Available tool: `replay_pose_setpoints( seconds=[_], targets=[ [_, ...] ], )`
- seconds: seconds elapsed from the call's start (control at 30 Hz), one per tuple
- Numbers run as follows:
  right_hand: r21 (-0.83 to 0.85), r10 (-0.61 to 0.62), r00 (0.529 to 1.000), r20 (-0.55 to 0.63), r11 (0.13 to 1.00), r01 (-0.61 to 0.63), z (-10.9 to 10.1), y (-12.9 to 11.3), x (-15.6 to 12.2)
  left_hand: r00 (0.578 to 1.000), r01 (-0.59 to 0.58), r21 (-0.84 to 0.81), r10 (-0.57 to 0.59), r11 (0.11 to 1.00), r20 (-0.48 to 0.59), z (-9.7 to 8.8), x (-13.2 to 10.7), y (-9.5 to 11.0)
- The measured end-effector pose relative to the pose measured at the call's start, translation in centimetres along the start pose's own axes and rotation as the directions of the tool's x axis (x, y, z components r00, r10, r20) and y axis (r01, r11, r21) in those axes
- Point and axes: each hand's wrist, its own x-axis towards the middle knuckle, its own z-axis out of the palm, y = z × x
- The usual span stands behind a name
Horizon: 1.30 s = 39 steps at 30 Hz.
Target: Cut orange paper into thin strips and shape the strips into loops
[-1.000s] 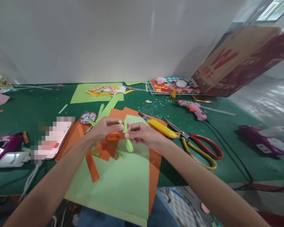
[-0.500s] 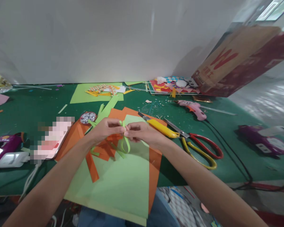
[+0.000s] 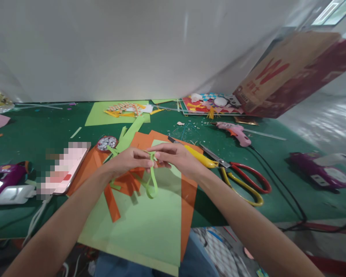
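A narrow light-green paper strip [image 3: 153, 181] hangs in a loop between my hands, its upper end pinched at the fingertips. My left hand [image 3: 132, 159] grips it from the left with thumb and fingers. From the right, my right hand [image 3: 173, 156] holds the same strip, its fingers nearly meeting the left ones. Underneath lies a large pale-green paper sheet [image 3: 144, 231] on top of orange paper [image 3: 188, 219]. Orange paper strips [image 3: 112, 204] and green scraps lie below my left wrist. Where the strip's ends sit inside the fingers is hidden.
Right of my hands lie a yellow utility knife [image 3: 203, 157] and scissors [image 3: 227, 165] with red and yellow handles. Farther off are a pink glue gun [image 3: 233, 132] with a black cord and a paper bag [image 3: 276, 77]. To the left are a phone [image 3: 66, 169] and a purple device [image 3: 8, 179].
The strip's loop now hangs lower and longer beneath my fingers. My right hand has shifted its grip, with its fingers stretched farther left over the strip.
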Motion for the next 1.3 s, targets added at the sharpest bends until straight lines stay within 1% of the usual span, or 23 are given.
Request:
replay_pose_setpoints(
  seconds=[0.1, 0.27, 0.47, 0.63, 0.7, 0.8, 0.87, 1.03, 1.13, 1.3],
  targets=[
    [-0.015, 0.016, 0.998, 0.053, 1.0, -0.016, 0.05, -0.12, -0.05, 0.999, 0.033, -0.009, -0.033, 0.999, 0.035, 0.1, -0.1, 0.03],
    [0.014, 0.041, 0.996, 0.08, 0.999, -0.042, 0.1, -0.06, 0.06, 0.996, 0.072, 0.001, -0.072, 0.997, 0.05, 0.2, -0.07, 0.19],
    [0.03, 0.053, 0.995, 0.083, 0.998, -0.056, 0.19, -0.19, 0.02, 0.994, 0.05, 0.02, -0.052, 0.999, 0.093, 0.03, -0.08, 0.14],
    [0.009, 0.055, 0.996, 0.071, 0.998, -0.055, 0.24, -0.54, -0.1, 0.996, 0.032, 0.04, -0.035, 0.999, 0.077, -0.01, -0.15, 0.09],
    [0.005, 0.047, 0.997, 0.064, 0.999, -0.047, 0.29, -0.55, -0.12, 0.995, 0.033, 0.025, -0.036, 0.999, 0.092, -0.03, -0.13, 0.03],
    [0.009, 0.021, 0.999, 0.038, 1.0, -0.022, 0.33, -0.43, -0.08, 0.993, 0.042, -0.017, -0.039, 0.999, 0.109, -0.05, -0.05, -0.1],
    [0.003, -0.013, 1.0, 0.011, 1.0, 0.013, 0.3, -0.3, -0.06, 0.995, 0.034, -0.028, -0.031, 0.999, 0.092, -0.06, 0.0, -0.17],
    [-0.123, -0.169, 0.983, -0.077, 0.98, 0.159, 0.18, -0.08, -0.2, 1.0, 0.003, -0.016, -0.002, 1.0, 0.021, -0.09, 0.1, -0.16],
    [-0.188, -0.237, 0.97, -0.059, 0.957, 0.222, 0.28, -0.12, -0.28, 1.0, -0.002, -0.028, 0.002, 1.0, 0.0, -0.1, 0.2, -0.2],
    [-0.255, -0.259, 0.964, -0.064, 0.938, 0.235, 0.49, -0.12, -0.28, 1.0, -0.003, -0.048, 0.003, 0.999, 0.007, -0.12, 0.28, -0.38]
  ],
)
